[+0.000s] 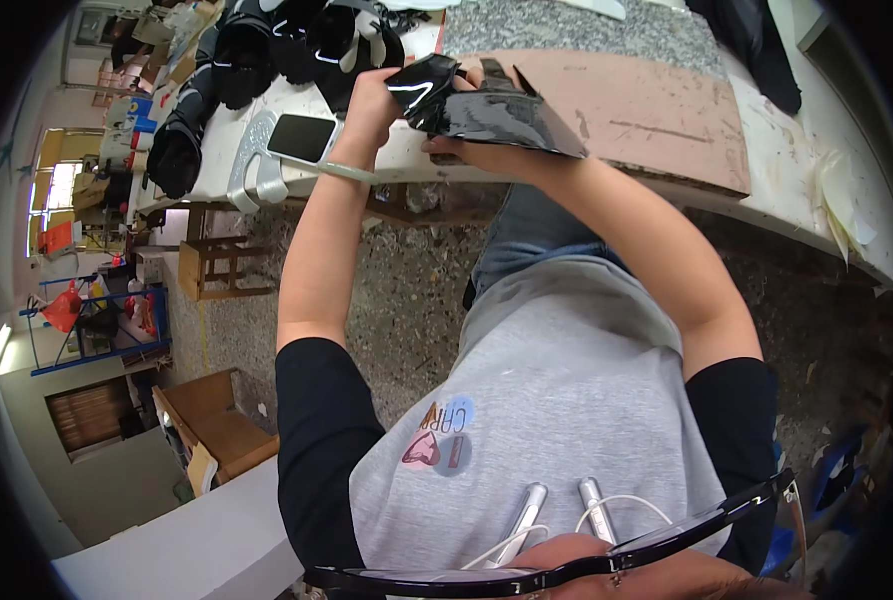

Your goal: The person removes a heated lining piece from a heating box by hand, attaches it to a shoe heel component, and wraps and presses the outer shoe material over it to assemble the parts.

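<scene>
Above the near edge of the white table, I hold a glossy black piece of leather-like material (506, 118), bent and folded, its shape like part of a shoe upper. My left hand (371, 105) grips its left end with the fingers closed, partly hidden behind the material. From the right, my right hand (456, 150) reaches around and under the piece. Some of its fingers show behind the upper edge, and the black material covers the rest. Left of my left wrist lie a white-framed device with a dark screen (303, 138) and curved grey shoe-shaped pieces (256, 135).
Several black shoe uppers (241, 65) are heaped at the far left of the table. A pinkish board (656, 130) lies to the right, before a speckled stone slab (586, 35). Black material (756, 50) lies far right. A wooden stool (216, 268) stands on the floor at left.
</scene>
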Demonstrator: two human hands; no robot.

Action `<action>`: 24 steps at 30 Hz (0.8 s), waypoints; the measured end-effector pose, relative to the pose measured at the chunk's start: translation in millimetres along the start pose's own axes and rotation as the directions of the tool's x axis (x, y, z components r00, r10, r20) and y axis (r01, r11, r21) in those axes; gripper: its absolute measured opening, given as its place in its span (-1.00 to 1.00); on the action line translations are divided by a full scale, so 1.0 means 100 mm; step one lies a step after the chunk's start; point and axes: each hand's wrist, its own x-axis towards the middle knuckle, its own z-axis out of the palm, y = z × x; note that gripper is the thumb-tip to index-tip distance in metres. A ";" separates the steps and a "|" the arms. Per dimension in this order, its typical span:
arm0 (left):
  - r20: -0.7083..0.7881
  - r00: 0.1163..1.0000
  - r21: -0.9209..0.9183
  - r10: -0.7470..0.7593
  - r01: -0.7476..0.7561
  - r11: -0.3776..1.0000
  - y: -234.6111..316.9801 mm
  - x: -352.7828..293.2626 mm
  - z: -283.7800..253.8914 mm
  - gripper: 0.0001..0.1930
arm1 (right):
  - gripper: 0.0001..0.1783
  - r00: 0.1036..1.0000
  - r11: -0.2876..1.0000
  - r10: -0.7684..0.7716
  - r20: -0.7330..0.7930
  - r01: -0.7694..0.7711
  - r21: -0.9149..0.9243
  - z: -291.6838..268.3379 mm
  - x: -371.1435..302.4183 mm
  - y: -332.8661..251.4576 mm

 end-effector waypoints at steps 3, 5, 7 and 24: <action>0.026 0.966 -0.345 -0.256 0.249 0.905 -0.08 0.06 -0.06 -0.66 | -0.49 0.993 0.984 -0.103 -0.048 0.095 -0.150 -0.09 0.04 -0.07; 0.158 0.977 -0.347 -0.144 0.191 0.918 0.01 0.00 -0.04 -0.67 | -0.67 0.978 0.966 -0.207 -0.006 0.203 -0.161 -0.29 0.13 0.01; 0.072 0.993 -0.039 -0.093 0.096 0.995 0.41 -0.27 0.10 -0.45 | -0.81 0.971 0.986 -0.148 0.189 0.130 0.102 -0.70 0.21 0.13; 0.652 0.378 0.132 0.657 -0.910 0.393 1.35 -0.59 1.14 -0.73 | -0.66 0.331 0.776 -0.363 0.871 -0.409 0.479 -2.51 0.37 0.74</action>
